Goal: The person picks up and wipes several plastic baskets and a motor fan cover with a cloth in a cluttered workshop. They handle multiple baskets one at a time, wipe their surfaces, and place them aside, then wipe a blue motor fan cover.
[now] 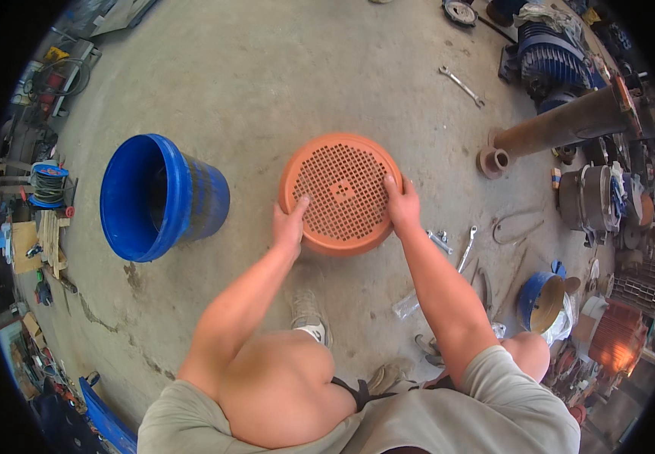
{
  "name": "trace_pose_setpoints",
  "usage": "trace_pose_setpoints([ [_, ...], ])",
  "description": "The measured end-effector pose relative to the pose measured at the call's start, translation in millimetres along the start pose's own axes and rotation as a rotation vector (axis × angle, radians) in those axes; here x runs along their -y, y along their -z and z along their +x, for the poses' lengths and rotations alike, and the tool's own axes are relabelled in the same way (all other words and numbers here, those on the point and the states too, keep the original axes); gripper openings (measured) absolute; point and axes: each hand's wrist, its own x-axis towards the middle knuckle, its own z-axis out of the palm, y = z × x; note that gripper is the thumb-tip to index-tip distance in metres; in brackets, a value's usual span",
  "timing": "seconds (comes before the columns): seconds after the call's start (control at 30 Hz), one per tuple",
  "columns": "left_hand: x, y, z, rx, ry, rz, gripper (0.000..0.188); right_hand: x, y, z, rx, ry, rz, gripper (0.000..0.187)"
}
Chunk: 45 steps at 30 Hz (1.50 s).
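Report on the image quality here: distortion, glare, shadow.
Head view: black fisheye border, surroundings bending toward the rim; head view: bright glowing patch on the ribbed orange cylinder at right; head view: dark shading inside the blue bucket; head view: orange grate evenly lit, its holes readable.

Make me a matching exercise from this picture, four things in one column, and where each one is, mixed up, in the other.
Things:
1. Orange perforated disc
2. Blue bucket
3. Far wrench
4. Left hand

Places:
A. On the floor, upper right of the picture
B. At the disc's lower-left rim
C. Held between both hands
D. Left of both hands

Pairs: 1-C, 2-D, 3-A, 4-B
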Motion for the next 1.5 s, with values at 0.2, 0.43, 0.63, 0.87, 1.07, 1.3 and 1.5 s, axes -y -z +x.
trace_pose_setpoints([
  [0.2, -27.6, 6.8, -49.9, 0.049, -0.167, -0.169, 0.065, 48.3, 21.9, -25.9, 0.028, 0.155, 0.176, 0.058],
  [0.43, -115.0, 31.8, -164.2, 0.099, -0.559, -0.4, 0.067, 187.3, 55.0, -82.5, 0.238, 0.459, 0.399, 0.053],
  [0.63, -172.4, 132.6, -340.9, -0.142, -0.713, -0.01, 0.061, 183.9, 16.9, -168.3, 0.542, 0.308, 0.909, 0.051],
  [0.87, -121.2, 170.8, -423.5, -0.716, -0.56, -0.048, 0.059, 147.1, -24.9, -257.8, 1.112, -0.018, 0.67, 0.056],
  [1.07, -32.9, 210.3, -413.4, -0.545, -0.243, -0.56, 0.058, 124.4, -32.3, -307.5, 0.939, 0.229, -0.019, 0.07],
  [1.3, 120.1, 239.8, -383.3, -0.339, -0.1, -0.789, 0.062, 19.8, -40.2, -335.8, 0.74, 0.19, -0.474, 0.078],
  [1.5, 207.2, 256.9, -334.2, -0.375, 0.248, -0.404, 0.075, -74.6, -39.7, -363.7, 0.563, 0.091, -0.669, 0.078],
])
